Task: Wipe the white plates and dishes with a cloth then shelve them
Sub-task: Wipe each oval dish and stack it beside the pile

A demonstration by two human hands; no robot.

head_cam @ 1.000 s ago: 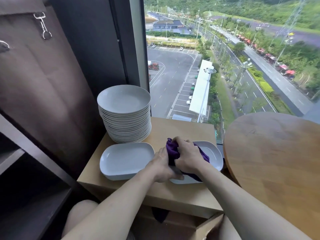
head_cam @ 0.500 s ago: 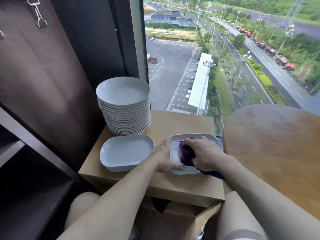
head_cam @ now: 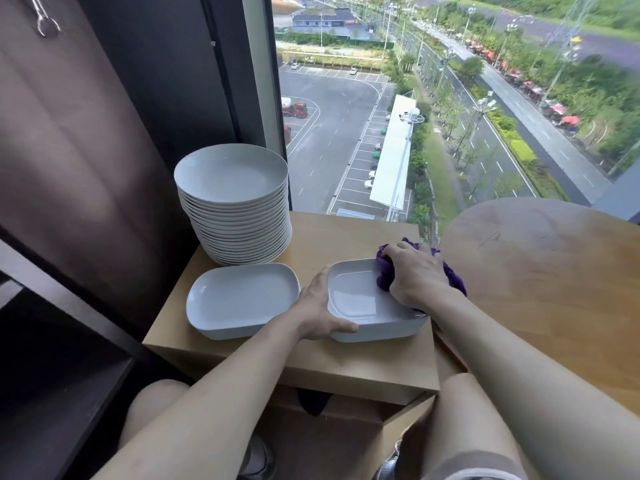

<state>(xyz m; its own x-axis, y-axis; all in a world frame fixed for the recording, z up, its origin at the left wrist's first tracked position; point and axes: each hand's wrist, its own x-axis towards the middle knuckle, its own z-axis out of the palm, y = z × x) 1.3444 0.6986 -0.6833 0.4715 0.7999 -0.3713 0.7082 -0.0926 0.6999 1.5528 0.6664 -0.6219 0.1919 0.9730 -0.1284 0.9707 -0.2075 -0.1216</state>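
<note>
Head view: right grip (head_cam: 415, 277) clamped on bunched purple cloth (head_cam: 383, 273) at white rectangular ceramic dish (head_cam: 356, 301) far corner, left grip (head_cam: 317, 313) spread flat bracing rim; advise overlapping strokes, corners incl.

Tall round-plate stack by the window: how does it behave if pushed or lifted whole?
Likely heavy: the plate stack holds many plates. Glossy white finish suggests stiff, breakable, slippery ceramic. Rims nest evenly, so a low push probably slides it; a high push might shear the top plates.
</note>
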